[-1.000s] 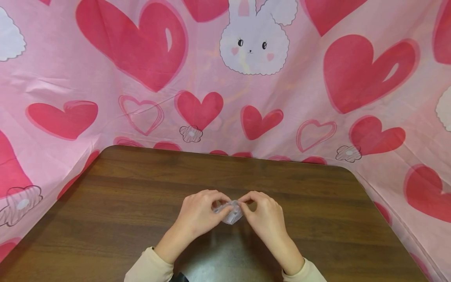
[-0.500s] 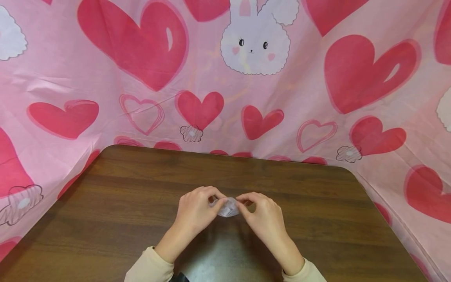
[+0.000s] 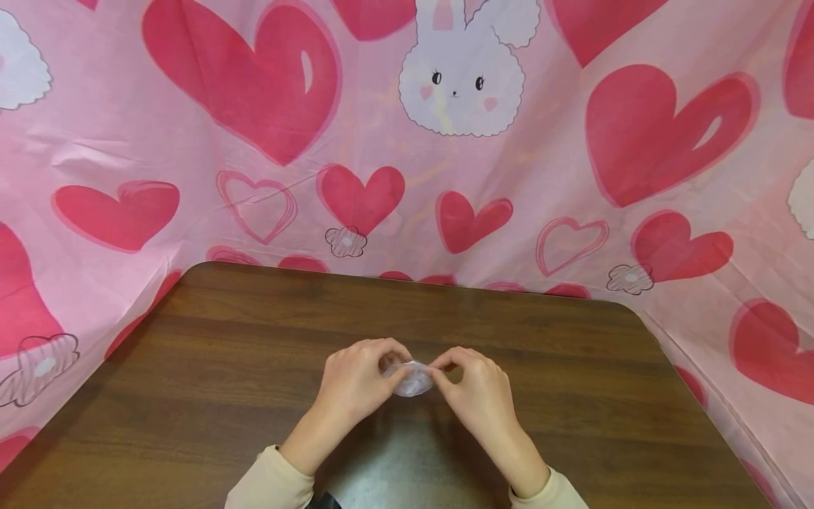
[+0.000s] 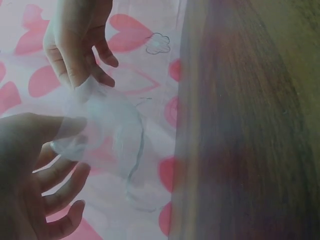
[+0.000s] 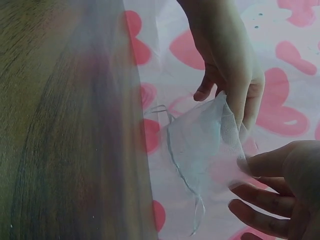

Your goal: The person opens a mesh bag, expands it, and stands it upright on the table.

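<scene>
We pinch the pouch [image 3: 412,379] between left hand [image 3: 356,385] and right hand [image 3: 478,396]; it seems light, soft mesh, best held by its rim.

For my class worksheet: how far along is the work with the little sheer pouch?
Done: the sheer pouch is lifted above the table. In hand: left hand and right hand pinch its opposite edges. Left: it looks empty, its drawstring hanging loose.

You face a dark wood surface [image 3: 254,367] backed by a pink cloth [image 3: 534,170] printed with hearts and bunnies.
</scene>
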Demonstrator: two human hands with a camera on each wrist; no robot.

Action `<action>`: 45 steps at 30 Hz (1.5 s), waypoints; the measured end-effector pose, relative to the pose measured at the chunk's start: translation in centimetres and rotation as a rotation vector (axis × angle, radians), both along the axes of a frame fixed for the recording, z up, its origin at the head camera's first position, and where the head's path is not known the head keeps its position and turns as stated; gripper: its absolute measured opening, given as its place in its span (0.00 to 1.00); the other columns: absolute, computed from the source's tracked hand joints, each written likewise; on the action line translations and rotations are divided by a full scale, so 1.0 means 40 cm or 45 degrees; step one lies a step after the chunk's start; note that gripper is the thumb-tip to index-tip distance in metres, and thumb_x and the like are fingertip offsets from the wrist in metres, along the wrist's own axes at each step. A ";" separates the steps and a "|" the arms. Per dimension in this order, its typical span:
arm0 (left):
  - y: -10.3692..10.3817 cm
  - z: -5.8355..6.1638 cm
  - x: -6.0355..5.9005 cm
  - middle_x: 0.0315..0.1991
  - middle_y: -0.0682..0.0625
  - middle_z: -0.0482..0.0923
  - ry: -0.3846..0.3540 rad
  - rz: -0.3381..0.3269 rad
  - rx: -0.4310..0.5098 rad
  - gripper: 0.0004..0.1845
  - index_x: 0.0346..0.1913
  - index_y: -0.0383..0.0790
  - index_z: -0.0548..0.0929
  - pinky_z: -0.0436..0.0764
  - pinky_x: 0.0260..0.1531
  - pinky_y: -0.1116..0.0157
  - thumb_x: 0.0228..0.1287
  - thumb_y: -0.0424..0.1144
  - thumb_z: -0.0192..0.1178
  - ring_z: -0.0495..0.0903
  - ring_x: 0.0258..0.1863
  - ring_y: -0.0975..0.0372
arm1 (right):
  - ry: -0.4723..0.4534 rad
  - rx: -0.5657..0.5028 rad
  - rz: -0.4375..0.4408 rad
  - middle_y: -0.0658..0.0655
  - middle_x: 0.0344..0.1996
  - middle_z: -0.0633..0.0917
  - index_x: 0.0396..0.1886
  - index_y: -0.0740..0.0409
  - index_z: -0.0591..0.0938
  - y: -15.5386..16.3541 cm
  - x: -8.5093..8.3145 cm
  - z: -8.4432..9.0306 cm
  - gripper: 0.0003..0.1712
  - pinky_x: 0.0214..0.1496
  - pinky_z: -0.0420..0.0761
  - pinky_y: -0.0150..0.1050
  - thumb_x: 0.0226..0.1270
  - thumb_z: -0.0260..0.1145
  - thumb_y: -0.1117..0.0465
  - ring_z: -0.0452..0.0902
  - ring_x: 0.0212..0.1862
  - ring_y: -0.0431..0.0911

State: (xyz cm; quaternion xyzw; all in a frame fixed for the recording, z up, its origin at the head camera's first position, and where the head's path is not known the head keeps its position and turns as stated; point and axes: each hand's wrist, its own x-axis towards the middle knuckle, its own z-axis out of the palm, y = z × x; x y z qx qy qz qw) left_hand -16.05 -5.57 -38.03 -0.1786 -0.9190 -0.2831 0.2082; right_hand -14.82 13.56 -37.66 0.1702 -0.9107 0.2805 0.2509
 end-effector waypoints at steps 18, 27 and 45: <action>0.001 -0.001 0.001 0.25 0.64 0.79 0.066 0.085 0.051 0.05 0.28 0.57 0.88 0.71 0.23 0.66 0.52 0.43 0.75 0.75 0.25 0.70 | -0.023 0.004 0.028 0.42 0.27 0.85 0.32 0.49 0.89 -0.008 0.000 -0.006 0.09 0.30 0.78 0.40 0.53 0.78 0.64 0.83 0.32 0.41; 0.004 -0.001 0.003 0.23 0.68 0.76 -0.076 -0.022 -0.023 0.07 0.35 0.59 0.86 0.70 0.25 0.65 0.55 0.48 0.74 0.71 0.22 0.73 | 0.000 -0.032 0.026 0.41 0.27 0.85 0.28 0.49 0.89 -0.003 -0.001 -0.005 0.09 0.30 0.78 0.37 0.51 0.78 0.67 0.81 0.31 0.38; 0.008 -0.005 0.005 0.22 0.63 0.79 0.006 0.073 0.000 0.04 0.27 0.58 0.88 0.71 0.23 0.66 0.54 0.48 0.74 0.74 0.23 0.70 | -0.047 0.020 0.028 0.43 0.29 0.86 0.34 0.48 0.88 -0.006 -0.002 -0.009 0.09 0.28 0.75 0.37 0.53 0.79 0.63 0.81 0.30 0.39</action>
